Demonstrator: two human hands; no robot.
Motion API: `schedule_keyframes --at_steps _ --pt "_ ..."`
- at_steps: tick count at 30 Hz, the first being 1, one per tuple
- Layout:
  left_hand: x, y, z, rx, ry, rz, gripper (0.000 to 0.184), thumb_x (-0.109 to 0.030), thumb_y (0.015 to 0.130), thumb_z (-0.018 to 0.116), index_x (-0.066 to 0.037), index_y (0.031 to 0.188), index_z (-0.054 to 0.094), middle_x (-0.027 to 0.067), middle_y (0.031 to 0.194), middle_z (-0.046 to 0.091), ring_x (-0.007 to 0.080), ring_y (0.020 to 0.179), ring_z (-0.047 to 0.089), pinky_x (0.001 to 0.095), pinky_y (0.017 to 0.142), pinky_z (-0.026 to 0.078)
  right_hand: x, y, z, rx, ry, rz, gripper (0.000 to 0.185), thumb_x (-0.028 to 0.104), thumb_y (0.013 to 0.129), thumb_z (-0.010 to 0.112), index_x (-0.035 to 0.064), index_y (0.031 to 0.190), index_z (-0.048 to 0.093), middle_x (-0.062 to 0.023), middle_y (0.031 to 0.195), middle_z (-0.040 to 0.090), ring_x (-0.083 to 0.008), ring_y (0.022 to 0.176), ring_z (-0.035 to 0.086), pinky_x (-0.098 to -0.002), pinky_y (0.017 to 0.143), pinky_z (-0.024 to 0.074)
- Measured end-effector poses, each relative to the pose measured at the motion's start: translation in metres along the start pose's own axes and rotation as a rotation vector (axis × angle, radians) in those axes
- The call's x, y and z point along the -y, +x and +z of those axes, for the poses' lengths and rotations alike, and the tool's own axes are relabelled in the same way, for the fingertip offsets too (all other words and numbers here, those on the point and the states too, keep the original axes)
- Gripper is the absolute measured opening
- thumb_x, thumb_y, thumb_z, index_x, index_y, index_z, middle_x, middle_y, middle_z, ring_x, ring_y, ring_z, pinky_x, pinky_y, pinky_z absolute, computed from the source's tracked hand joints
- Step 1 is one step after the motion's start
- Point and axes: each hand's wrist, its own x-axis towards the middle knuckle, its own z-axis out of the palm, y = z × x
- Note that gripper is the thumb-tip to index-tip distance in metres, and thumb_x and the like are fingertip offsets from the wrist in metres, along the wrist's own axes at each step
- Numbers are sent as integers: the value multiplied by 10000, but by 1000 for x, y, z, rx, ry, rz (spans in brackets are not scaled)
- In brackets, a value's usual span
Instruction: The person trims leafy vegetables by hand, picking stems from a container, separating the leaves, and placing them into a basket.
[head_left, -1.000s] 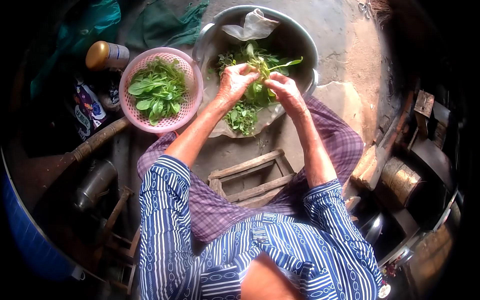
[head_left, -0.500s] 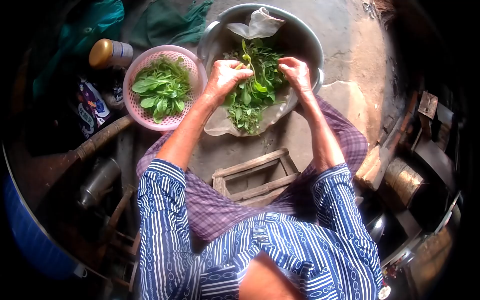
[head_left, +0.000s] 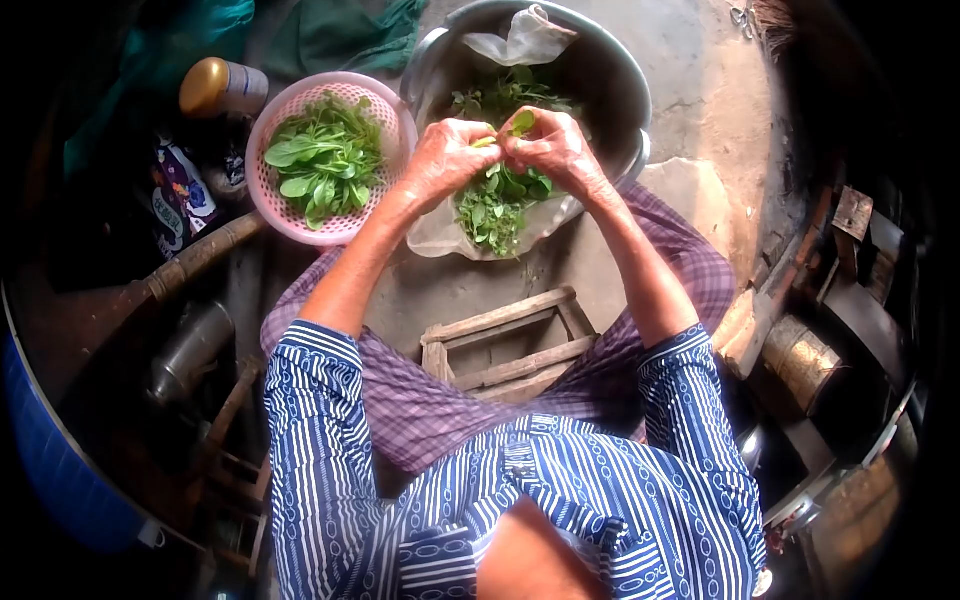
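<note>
While your two hands meet fingertip to fingertip over the near part of the metal tub (head_left: 615,85), each one is closed in a pinch. Your left hand (head_left: 450,160) grips a yellowish-green stem (head_left: 484,142) between thumb and forefinger. Your right hand (head_left: 553,150) pinches a small green leaf (head_left: 523,122), which sticks up above its fingertips. You have the two so close together that I cannot tell whether stem and leaf belong to one sprig, or whether the fingertips touch.

Below your hands and on the side toward your body, a heap of loose greens (head_left: 492,212) lies on a pale plastic sheet (head_left: 440,238) that hangs over the tub's near edge. More greens lie beyond your hands inside the tub, partly hidden by your fingers. Farther out from them, a crumpled bit of white plastic (head_left: 522,40) rests at the tub's far side.

To the left of your left hand, a pink basket (head_left: 258,185) with holes in its sides holds a pile of leafy greens (head_left: 325,165). Past that basket, farther left, is a jar (head_left: 225,88) with a gold lid. Nearer your body than either hand, between your forearms, a wooden frame (head_left: 510,375) sits on the floor (head_left: 400,290).
</note>
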Motion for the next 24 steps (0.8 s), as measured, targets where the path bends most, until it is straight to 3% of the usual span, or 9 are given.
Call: schedule_keyframes --at_steps 6,9,12,14,16,18,20,22,24 --pt "-7 -13 -11 61 304 -47 179 -190 763 603 -14 783 630 70 608 537 125 557 501 302 547 409 17 -4 6 100 -632 -320 141 130 728 615 10 799 587 -136 660 593 -278 612 595 -336 579 474" --pt "-6 -12 -13 -99 549 320 157 -165 759 596 -9 742 607 93 674 497 218 624 525 334 591 416 20 3 6 138 -656 -283 172 142 719 620 17 836 597 -148 670 588 -268 619 593 -346 592 472" --pt "-14 -13 -17 -114 441 306 177 -206 745 603 -31 736 623 100 721 552 265 688 563 372 632 445 7 4 8 20 -462 -280 179 164 753 611 15 851 608 -86 637 580 -171 570 558 -288 538 442" --pt "-14 -13 -18 -132 457 311 173 -203 742 605 -31 734 625 99 717 550 264 683 561 372 632 444 2 0 11 46 274 125 196 200 794 595 13 853 613 9 647 537 -62 558 475 -204 499 378" --pt "-12 -15 -20 -152 474 315 170 -200 740 608 -32 732 626 99 714 549 263 678 560 372 632 444 -27 -4 17 94 502 88 206 214 813 585 13 852 604 40 686 506 -12 586 423 -149 516 346" --pt "-6 -16 -25 -217 377 280 158 -158 749 618 -7 793 629 90 670 514 196 616 525 318 590 415 -58 -9 31 40 98 245 255 257 804 612 15 885 609 -27 725 586 -105 617 540 -221 562 429" --pt "-6 -18 -32 -217 436 227 178 -172 759 608 -1 803 632 91 679 527 190 624 530 311 598 417 -124 -10 38 49 -663 -21 361 303 774 658 15 984 598 -78 749 622 -224 678 610 -307 654 501" --pt "-3 -20 -34 -253 400 170 204 -235 768 610 -33 769 640 124 743 577 280 691 561 379 648 440 -154 -17 38 55 -735 71 436 344 769 634 67 1102 580 -160 1094 564 -298 1008 552 -374 868 445" --pt "0 -24 -34 -251 393 158 213 -241 778 599 -32 768 638 134 753 589 287 693 562 383 647 439 -176 -16 37 -88 -748 116 395 292 771 605 65 1093 587 -163 1204 496 -305 1074 509 -374 911 419"
